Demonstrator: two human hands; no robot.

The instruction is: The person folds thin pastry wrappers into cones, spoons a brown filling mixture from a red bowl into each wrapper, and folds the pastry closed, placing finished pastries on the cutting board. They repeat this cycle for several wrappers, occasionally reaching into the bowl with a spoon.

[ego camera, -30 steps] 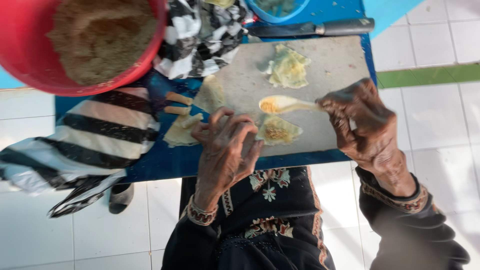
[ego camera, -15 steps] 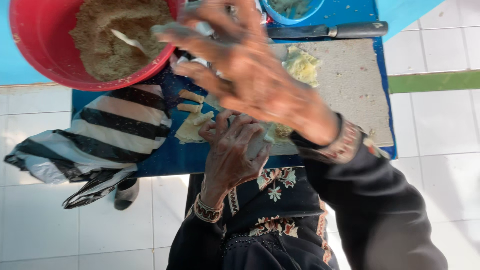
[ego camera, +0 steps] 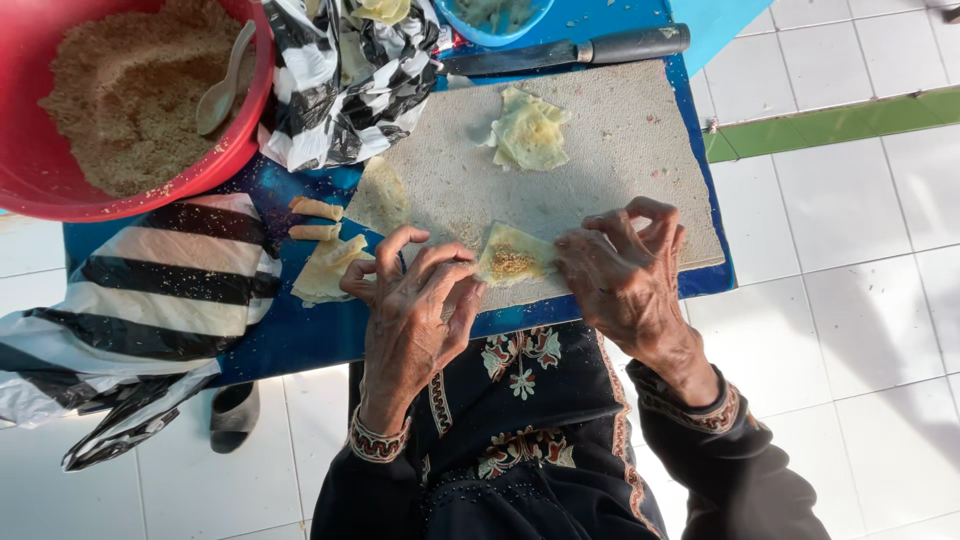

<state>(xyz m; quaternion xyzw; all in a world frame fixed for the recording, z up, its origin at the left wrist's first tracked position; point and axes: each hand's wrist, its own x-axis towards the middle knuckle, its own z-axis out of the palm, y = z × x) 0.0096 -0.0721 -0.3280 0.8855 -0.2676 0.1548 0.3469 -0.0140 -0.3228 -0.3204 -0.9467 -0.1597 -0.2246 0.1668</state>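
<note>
A pale dough wrapper [ego camera: 512,258] with a brown crumb filling in its middle lies at the near edge of a worn cutting board [ego camera: 600,150]. My left hand [ego camera: 410,310] pinches its left edge and my right hand [ego camera: 620,275] pinches its right edge. A second crumpled wrapper [ego camera: 530,130] lies further back on the board. A third flat one [ego camera: 382,195] rests at the board's left edge. Two small rolled pieces [ego camera: 315,220] and a folded wrapper [ego camera: 328,270] lie on the blue table to the left.
A red bowl [ego camera: 235,145] of brown crumb filling with a spoon [ego camera: 222,85] stands at the back left. Black-and-white striped bags [ego camera: 350,80] lie beside it and at the left. A knife [ego camera: 570,50] and a blue bowl [ego camera: 490,25] sit behind the board. White floor tiles lie around.
My right hand came back from the red bowl, leaving the spoon in it, and now pinches the filled wrapper. My left hand stayed on the wrapper's left edge.
</note>
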